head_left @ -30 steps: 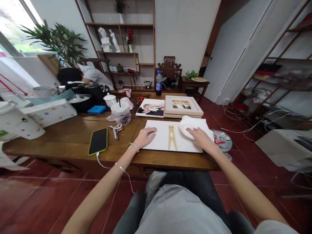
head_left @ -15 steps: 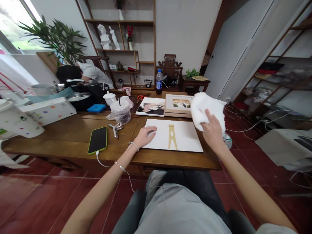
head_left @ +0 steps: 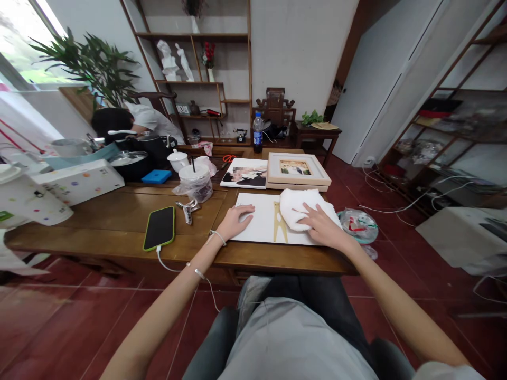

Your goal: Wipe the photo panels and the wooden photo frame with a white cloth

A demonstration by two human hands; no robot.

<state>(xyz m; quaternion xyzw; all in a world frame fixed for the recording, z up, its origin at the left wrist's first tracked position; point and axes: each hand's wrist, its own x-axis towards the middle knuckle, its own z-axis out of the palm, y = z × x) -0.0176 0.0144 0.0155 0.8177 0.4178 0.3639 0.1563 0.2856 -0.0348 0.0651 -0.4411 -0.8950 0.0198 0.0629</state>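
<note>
A white board (head_left: pixel 260 217) lies flat near the table's front edge, with a yellow A-shaped piece (head_left: pixel 280 232) on its middle. My left hand (head_left: pixel 236 221) rests on the board's left edge, fingers stretched out, holding nothing. On the board's right part, my right hand (head_left: pixel 322 226) holds a fluffy white cloth (head_left: pixel 297 203) against the surface. Its fingers are spread over the cloth, whose left edge covers part of the yellow piece. Behind the board are a photo print (head_left: pixel 245 174) and a framed picture (head_left: pixel 298 167).
On the left lie a charging phone (head_left: pixel 159 228), a shiny metal piece (head_left: pixel 188 210) and a bagged drink cup (head_left: pixel 195 177). A bottle (head_left: pixel 257 133) stands at the back. Beyond the table's right edge is a clear bin (head_left: pixel 359 224). A person (head_left: pixel 152 119) leans over at the far left.
My right hand has brought the white cloth down and left, from above the table's right edge onto the board. My left hand stays in place.
</note>
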